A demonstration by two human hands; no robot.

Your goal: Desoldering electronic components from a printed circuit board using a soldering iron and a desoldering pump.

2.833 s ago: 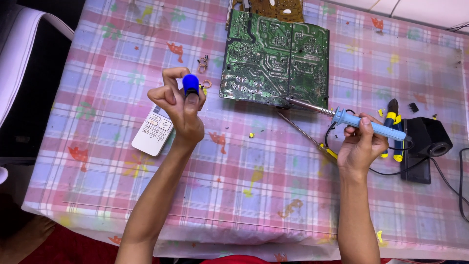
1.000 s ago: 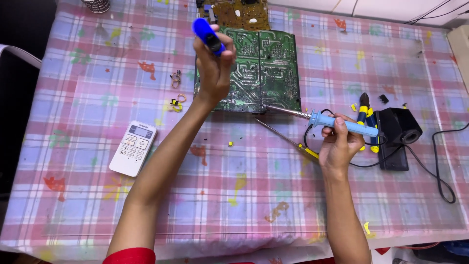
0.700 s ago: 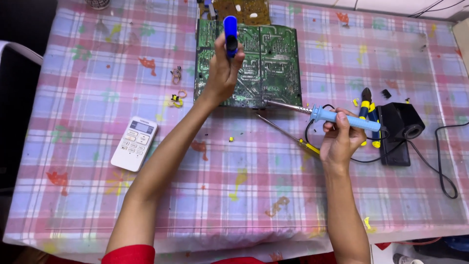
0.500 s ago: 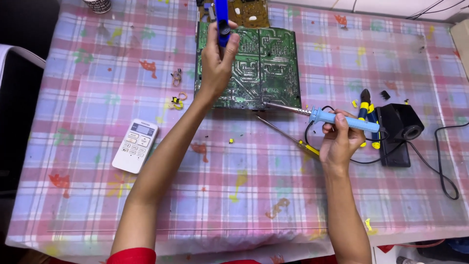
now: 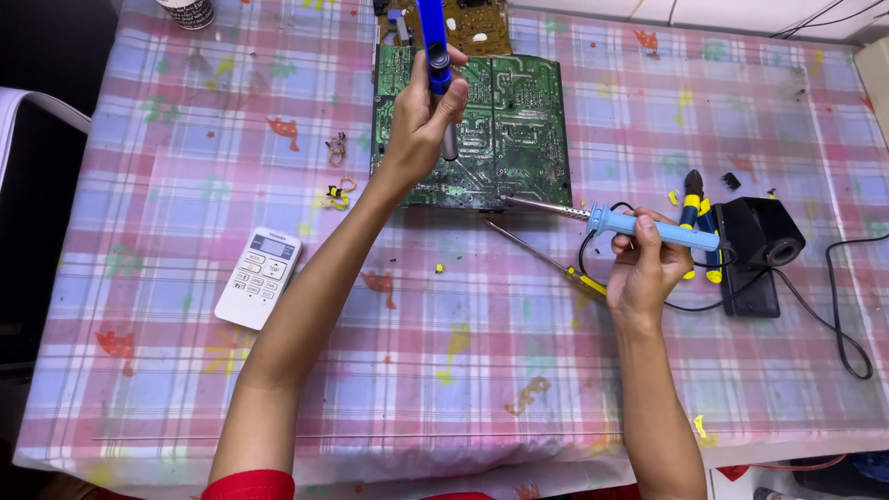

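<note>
Two bare hands work over a green circuit board point(image 5: 482, 130) on the checked-cloth desk point(image 5: 167, 148). Left hand point(image 5: 419, 130), fingers wrapped around a blue desoldering pump point(image 5: 433, 42), hovers above it. Right hand point(image 5: 644, 268), fingers gripping a blue-handled soldering iron point(image 5: 639, 224), rests its tip at the board's lower edge.

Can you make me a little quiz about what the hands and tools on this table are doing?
1. True or false: the left hand holds a blue desoldering pump over the green circuit board.
2. What does the right hand hold? A) white remote B) blue-handled soldering iron C) pliers
3. Fill in: the white remote lies on the checked ____.

Key
1. True.
2. B, the soldering iron; its tip touches the board's near edge.
3. Tablecloth.
</note>
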